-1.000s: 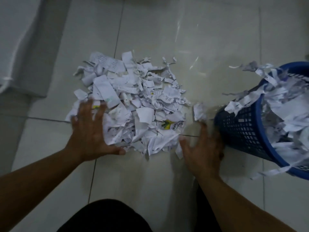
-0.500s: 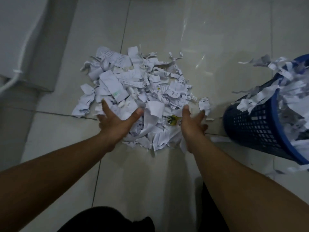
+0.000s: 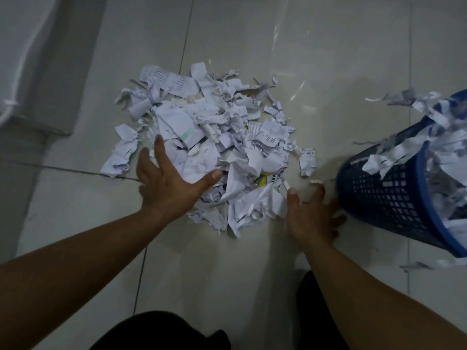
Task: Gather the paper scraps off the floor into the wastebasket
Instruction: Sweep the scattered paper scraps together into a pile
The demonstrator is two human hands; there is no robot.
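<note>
Wastebasket [image 3: 384,195] tilts, mouth upper right; paper scraps [image 3: 209,147] heaped left.

The paper scraps [image 3: 212,147] lay heaped in a loose white pile of torn, crumpled pieces, some printed with lines of text, one marked green and one yellow. The pile spread ahead of both hands, its near edge under the left hand's [image 3: 168,184] spread fingers and just left of the right hand [image 3: 312,218]. The wastebasket [image 3: 394,195], blue plastic mesh, stood tilted just right of the right hand, overflowing with white shreds.
</note>
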